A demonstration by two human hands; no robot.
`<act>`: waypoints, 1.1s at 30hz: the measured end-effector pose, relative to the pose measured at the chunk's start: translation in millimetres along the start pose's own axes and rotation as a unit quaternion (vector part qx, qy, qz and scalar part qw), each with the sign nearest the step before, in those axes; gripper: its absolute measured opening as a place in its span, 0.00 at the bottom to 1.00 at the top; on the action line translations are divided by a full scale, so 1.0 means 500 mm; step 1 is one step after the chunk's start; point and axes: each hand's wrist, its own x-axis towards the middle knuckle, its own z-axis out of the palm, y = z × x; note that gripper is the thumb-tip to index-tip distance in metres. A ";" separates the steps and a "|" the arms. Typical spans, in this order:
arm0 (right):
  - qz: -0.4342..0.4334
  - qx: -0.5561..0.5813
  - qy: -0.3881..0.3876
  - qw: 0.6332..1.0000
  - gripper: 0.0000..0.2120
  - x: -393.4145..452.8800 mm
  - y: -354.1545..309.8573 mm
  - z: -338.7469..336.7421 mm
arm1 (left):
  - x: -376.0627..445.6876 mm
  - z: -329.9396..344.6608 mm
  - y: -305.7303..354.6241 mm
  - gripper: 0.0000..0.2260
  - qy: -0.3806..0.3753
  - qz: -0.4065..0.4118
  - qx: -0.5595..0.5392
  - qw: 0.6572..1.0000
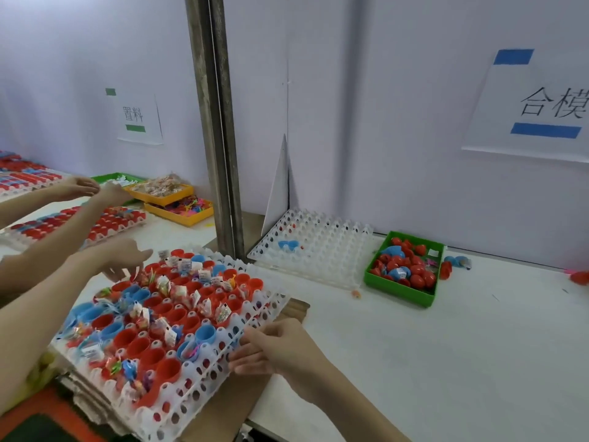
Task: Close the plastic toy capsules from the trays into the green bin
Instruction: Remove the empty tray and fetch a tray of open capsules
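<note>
Full tray (178, 317): open capsules (165, 368), red and blue, toys inside; held at its near-right edge by the right hand (280, 349), fingers curled on the rim. Left hand (124, 260): spread over the far-left edge. Bin (402, 291): well apart, right, part-filled. Step judged: tray positioning. Next: one capsule to be pinched shut.

The left hand (122, 261) is motion-blurred, so how its fingers lie cannot be told. The right hand (274, 347) has its fingertips tucked under the full tray's rim (255, 327), out of sight. The paper sign (541, 106) is cut by the right edge (two characters show, maybe more follow). A red thing (580, 277) there is cropped and blurred. The green bin's (398, 290) contents pile over each other, too small to count.
</note>
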 end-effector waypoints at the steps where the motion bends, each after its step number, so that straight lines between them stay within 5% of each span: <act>1: 0.002 0.002 -0.001 1.000 0.11 0.002 0.001 0.001 | 0.002 -0.002 -0.003 0.23 -0.002 0.004 -0.002 1.000; 11: 0.010 0.039 -0.016 0.999 0.16 0.025 0.022 0.018 | 0.005 -0.019 -0.028 0.18 -0.066 -0.012 -0.048 0.997; 20: -0.020 -0.079 0.075 0.994 0.10 0.036 0.014 0.048 | -0.034 -0.012 -0.019 0.17 -0.002 0.026 -0.109 0.994; 25: -0.044 -0.077 0.119 0.989 0.10 0.031 0.013 0.056 | -0.052 -0.024 -0.021 0.17 -0.032 0.021 -0.141 0.989; 33: -0.093 -0.098 0.164 0.977 0.15 -0.050 -0.023 -0.093 | -0.096 -0.033 0.020 0.15 -0.096 0.021 -0.221 0.970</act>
